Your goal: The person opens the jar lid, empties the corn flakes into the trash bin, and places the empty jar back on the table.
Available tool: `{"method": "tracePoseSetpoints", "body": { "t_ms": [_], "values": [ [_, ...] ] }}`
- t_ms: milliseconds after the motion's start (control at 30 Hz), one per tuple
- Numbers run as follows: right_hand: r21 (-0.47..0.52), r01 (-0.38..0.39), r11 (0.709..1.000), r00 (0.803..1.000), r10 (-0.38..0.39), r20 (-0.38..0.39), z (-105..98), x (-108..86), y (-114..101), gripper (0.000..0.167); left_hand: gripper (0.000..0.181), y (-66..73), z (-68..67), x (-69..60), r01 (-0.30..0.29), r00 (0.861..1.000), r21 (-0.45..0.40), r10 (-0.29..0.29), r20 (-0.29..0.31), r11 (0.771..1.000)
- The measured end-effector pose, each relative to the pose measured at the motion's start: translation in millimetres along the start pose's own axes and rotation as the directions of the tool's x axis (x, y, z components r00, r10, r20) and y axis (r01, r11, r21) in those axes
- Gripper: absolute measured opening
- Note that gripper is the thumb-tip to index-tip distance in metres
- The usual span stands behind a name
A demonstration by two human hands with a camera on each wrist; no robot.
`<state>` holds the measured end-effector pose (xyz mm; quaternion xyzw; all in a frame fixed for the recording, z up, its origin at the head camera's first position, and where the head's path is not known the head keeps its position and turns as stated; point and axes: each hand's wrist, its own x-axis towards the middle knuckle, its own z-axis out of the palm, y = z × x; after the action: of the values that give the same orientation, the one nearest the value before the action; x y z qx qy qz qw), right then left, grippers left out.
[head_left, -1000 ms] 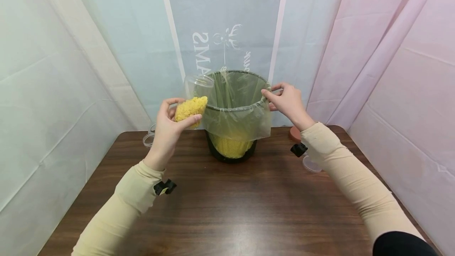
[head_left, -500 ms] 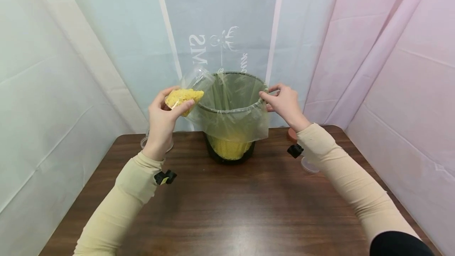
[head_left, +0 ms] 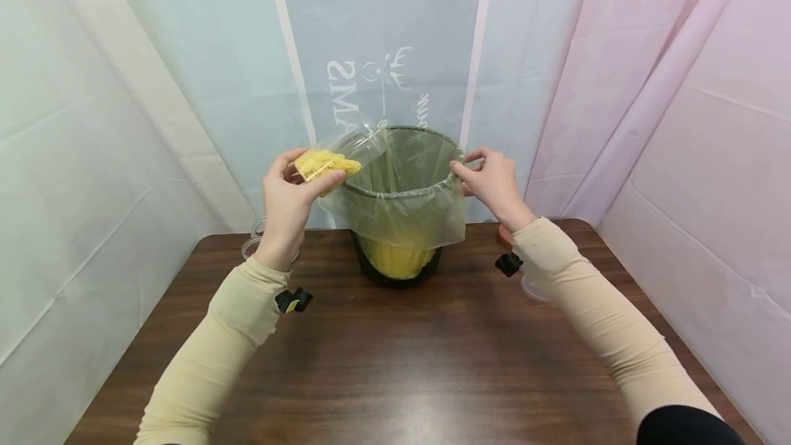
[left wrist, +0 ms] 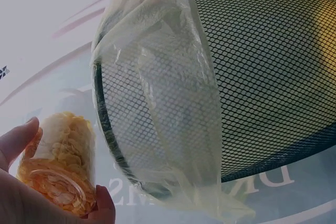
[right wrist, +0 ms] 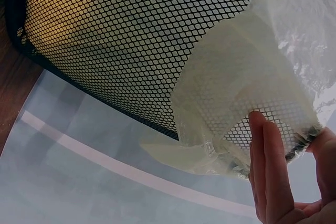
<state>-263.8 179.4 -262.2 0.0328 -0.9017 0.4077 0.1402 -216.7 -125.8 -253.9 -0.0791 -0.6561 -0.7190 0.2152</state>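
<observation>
My left hand (head_left: 285, 198) grips a clear plastic jar (head_left: 367, 145) partly filled with yellow flakes (head_left: 321, 163). The jar leans to the right, its mouth over the left rim of a black mesh wastebasket (head_left: 373, 266). In the left wrist view the base of the jar (left wrist: 58, 184) faces the camera, thumb and fingers around it. A translucent pale-green bin liner (head_left: 408, 218) is folded over the basket's rim. On the right side, my right hand (head_left: 494, 180) pinches rim and liner between thumb and fingers. Yellow material shows through the mesh low in the basket (right wrist: 63, 3).
Clear round lids or dishes (head_left: 252, 246) lie at the back left of the brown table (head_left: 395, 362). A reddish-brown round object (head_left: 505, 234) and a clear disc (head_left: 533, 288) are by the right wrist. Fabric curtains (head_left: 185, 88) enclose the table.
The left hand has tipped the jar further right, and its mouth has moved over the basket's rim. The flakes have slid along the jar's side. The right hand keeps its hold.
</observation>
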Motion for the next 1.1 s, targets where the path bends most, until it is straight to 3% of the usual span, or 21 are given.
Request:
{"method": "tracePoseSetpoints", "body": {
  "t_ms": [233, 467, 700, 1100],
  "values": [
    [-0.020, 0.018, 1.000, 1.000, -0.019, -0.021, 1.5, 0.2, 0.3, 0.047, 0.060, 0.7, 3.2, 2.6, -0.043, 0.999, -0.028, 0.043, 0.012, 0.999],
    [-0.023, 0.035, 0.999, 0.998, -0.036, -0.046, 3.1, 0.2, 1.0, 0.043, 0.074, 2.4, 5.8, 3.9, -0.088, 0.996, 0.009, 0.088, -0.005, 0.996],
    [-0.034, 0.042, 0.999, 0.998, -0.044, -0.053, 4.6, 0.3, 1.2, 0.044, 0.073, 4.3, 7.6, 2.6, -0.116, 0.993, 0.019, 0.116, -0.017, 0.993],
    [-0.038, 0.053, 0.998, 0.995, -0.056, -0.078, 5.4, -2.2, -0.5, 0.041, 0.068, 27.0, 13.8, -10.5, -0.208, 0.978, 0.118, 0.210, -0.008, 0.971]
  ]
}}
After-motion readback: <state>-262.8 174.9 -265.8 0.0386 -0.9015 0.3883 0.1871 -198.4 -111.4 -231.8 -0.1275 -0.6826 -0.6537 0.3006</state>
